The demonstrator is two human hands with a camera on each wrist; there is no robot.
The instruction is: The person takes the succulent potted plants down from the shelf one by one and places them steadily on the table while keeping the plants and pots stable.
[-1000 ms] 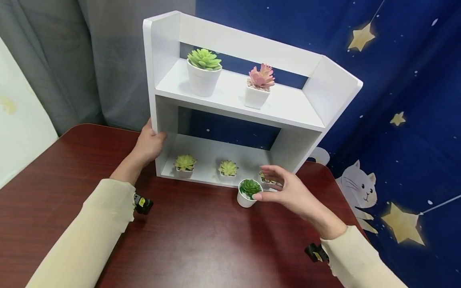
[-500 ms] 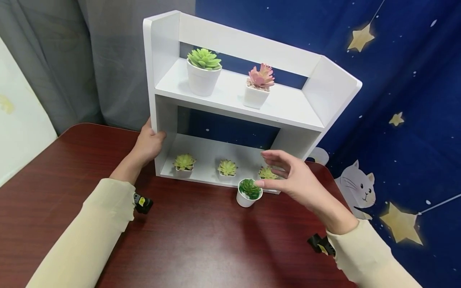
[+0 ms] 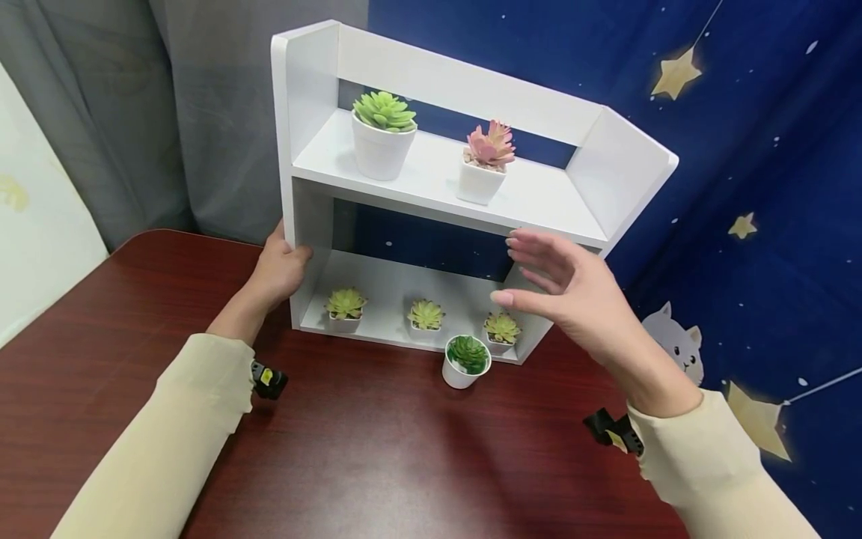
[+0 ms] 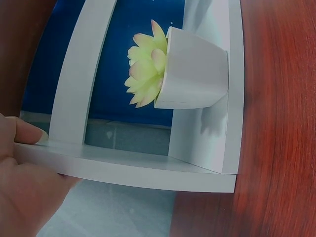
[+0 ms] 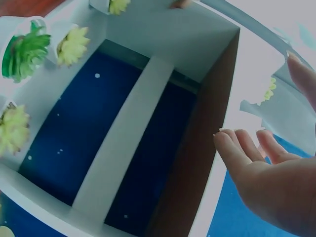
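Dark green potted plant (image 3: 466, 362): one, in a round white pot, upright on the reddish-brown table (image 3: 377, 449), just in front of the lower front edge of the white shelf (image 3: 465, 86); whether pot and shelf touch, I cannot tell. Long axis: none to align with sideways, the pot being round. Right hand (image 3: 582, 288): the nearer of my two, hovering before the shelf's right end; fingers gently curved, thumb well apart, nothing held; contact with the shelf, I cannot tell. Bearing, which I judge the relation that counts: from those fingertips the pot lies below and to the left, so any reach for it from here would call for both a drop and a leftward shift. Pale yellow-green plant (image 3: 501, 329): rightmost of three on the lower tier, near the pot, behind it and to its right, thus the neighbour I would rate likeliest to be brushed. Left hand (image 3: 276, 271): at the shelf's opposite end, farther from the pot; it grips the left side panel, thumb on the inner face.
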